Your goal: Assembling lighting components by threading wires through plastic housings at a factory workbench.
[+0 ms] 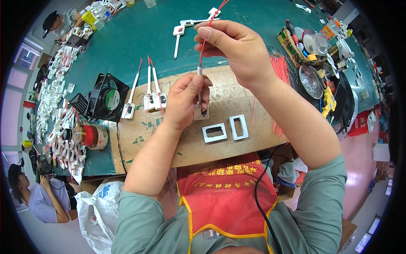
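Over the cardboard sheet [190, 148], my left hand [182, 101] is closed round a white switch housing with a thin stem [201, 113]; my fingers hide part of it. Red wires [204, 44] rise from the stem's top, pinched between the thumb and fingers of my right hand [237, 46]. To the left lie three similar wired switch housings [128, 111], stems pointing away. Two pale rectangular frames [214, 133] rest below my left hand. Farther off, several white stemmed pieces [179, 30] lie on the green tabletop [144, 38].
A black fan [108, 97] and a jar with red tape [96, 136] stand left, beside piled white parts [63, 80]. Loose red wires [279, 72] lie right, near a tool box [296, 44] and a metal dish [311, 80]. Two other people [46, 199] are at the left.
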Demonstrator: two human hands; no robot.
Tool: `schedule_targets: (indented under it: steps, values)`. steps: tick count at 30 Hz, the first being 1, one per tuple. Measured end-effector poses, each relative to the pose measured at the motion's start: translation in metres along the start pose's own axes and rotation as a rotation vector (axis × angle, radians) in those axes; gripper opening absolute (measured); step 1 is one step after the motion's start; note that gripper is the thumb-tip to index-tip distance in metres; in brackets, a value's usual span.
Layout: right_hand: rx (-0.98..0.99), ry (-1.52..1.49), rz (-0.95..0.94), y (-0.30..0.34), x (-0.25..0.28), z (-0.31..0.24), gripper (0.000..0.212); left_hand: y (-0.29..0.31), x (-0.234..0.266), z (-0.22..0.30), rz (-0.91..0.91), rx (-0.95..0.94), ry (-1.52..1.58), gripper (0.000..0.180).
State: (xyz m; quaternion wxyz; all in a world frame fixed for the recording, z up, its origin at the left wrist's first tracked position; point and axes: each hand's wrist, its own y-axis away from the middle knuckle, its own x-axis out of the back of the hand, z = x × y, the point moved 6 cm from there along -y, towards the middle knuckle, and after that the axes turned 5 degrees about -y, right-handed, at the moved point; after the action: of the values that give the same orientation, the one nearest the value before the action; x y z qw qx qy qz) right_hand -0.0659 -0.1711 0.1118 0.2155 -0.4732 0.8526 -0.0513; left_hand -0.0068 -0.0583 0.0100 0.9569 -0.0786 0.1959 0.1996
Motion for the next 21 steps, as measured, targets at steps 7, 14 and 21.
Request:
schedule_targets:
  steps: [7,14,21]
  values:
    - [0.143,0.324,-0.096,0.005,-0.009,-0.011,0.020,-0.002,-0.003,-0.002,-0.024,0.014,-0.004,0.032]
    - [0.014,0.259,-0.038,0.006,-0.002,-0.001,0.022,-0.002,-0.003,0.001,-0.028,-0.032,-0.032,0.032]
    - [-0.285,0.346,-0.140,0.017,0.000,0.018,0.025,-0.002,-0.001,0.000,-0.028,-0.013,-0.036,0.032]
